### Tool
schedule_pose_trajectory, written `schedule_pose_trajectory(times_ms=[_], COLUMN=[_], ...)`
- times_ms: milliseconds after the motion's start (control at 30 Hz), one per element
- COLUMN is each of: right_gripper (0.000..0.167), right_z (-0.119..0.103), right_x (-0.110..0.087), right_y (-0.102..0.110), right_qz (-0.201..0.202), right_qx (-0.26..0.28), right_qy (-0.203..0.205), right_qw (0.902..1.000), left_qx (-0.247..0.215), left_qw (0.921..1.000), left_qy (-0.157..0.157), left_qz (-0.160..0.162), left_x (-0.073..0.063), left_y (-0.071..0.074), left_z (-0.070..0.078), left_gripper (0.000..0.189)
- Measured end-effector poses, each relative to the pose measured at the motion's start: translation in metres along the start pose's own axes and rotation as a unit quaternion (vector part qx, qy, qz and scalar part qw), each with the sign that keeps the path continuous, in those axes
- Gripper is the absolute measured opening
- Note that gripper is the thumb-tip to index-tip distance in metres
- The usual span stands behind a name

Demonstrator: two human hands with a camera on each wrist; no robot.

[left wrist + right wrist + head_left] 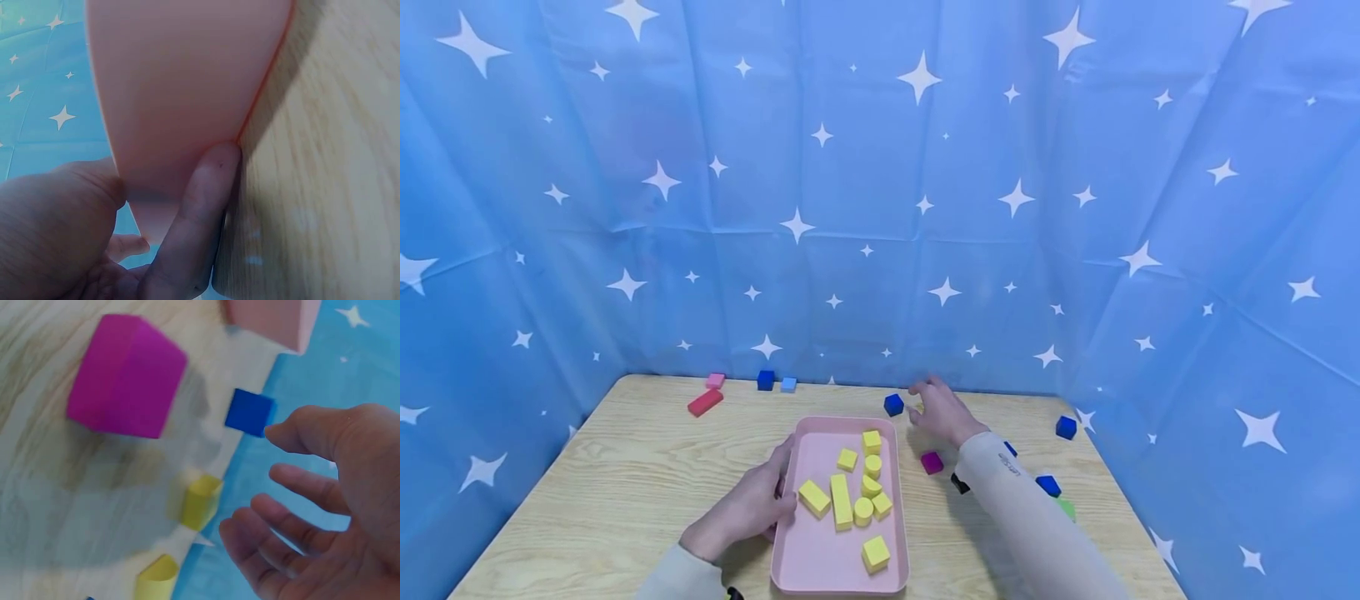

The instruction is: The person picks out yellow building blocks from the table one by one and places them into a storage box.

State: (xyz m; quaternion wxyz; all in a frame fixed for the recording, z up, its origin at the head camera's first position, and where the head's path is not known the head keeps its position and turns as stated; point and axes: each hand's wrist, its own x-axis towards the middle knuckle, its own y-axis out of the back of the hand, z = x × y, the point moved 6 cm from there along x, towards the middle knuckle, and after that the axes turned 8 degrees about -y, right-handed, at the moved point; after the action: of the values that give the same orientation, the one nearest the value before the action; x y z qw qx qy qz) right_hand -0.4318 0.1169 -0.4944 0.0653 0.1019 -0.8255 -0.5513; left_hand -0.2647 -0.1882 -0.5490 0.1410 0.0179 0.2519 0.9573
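My left hand (pixel 751 502) grips the left side of a pink tray (pixel 784 550), thumb at the rim; in the left wrist view a finger (pixel 209 181) lies along the tray's outer wall near the tabletop. Several yellow blocks (pixel 841 502) of different shapes lie in the tray. Over the back of the table, my right hand (pixel 946 412) has parted fingers and holds nothing. Close by its fingertips are a yellow block (pixel 201 503), another yellow block (pixel 156 579) and a blue cube (pixel 893 405). The right hand mostly hides the yellow ones in the head view.
A magenta block (pixel 932 462) sits right of the tray. Blue blocks (pixel 1066 427) and a green block (pixel 1067 508) lie further right, partly behind the sleeve. At the back left are a red block (pixel 705 403), a pink block (pixel 716 381) and two blue ones. A starry curtain (pixel 880 275) borders the table.
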Motion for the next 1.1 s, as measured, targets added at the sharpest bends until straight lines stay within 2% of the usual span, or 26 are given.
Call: schedule_pose_trajectory(times_ms=[133,500,600,833,1100], right_gripper=[0.045,0.054,0.050,0.029,0.026], right_z=[0.009,0.025,0.027,0.026,0.023], right_x=[0.004,0.010,0.010,0.011,0.012], right_y=[-0.007,-0.016,-0.017,-0.019,-0.019], right_qz=[-0.013,-0.036,-0.041,-0.050,-0.044], right_qx=[-0.010,-0.022,-0.016,-0.011,-0.025], right_qy=[-0.031,-0.073,-0.075,-0.062,-0.040], right_qw=[0.9994,0.9965,0.9962,0.9968,0.9979], left_qx=[0.005,0.001,0.004,-0.004,-0.002], left_qw=[1.0000,1.0000,1.0000,1.0000,1.0000], left_qy=[0.004,0.002,0.003,-0.001,-0.003], left_qz=[0.003,0.003,0.003,0.002,0.001], left_x=[0.000,0.000,0.000,0.000,0.001], left_y=[0.000,0.000,0.000,0.000,0.000], left_z=[-0.001,0.000,-0.001,-0.002,-0.002], left_gripper=[0.105,0.105,0.105,0.106,0.106])
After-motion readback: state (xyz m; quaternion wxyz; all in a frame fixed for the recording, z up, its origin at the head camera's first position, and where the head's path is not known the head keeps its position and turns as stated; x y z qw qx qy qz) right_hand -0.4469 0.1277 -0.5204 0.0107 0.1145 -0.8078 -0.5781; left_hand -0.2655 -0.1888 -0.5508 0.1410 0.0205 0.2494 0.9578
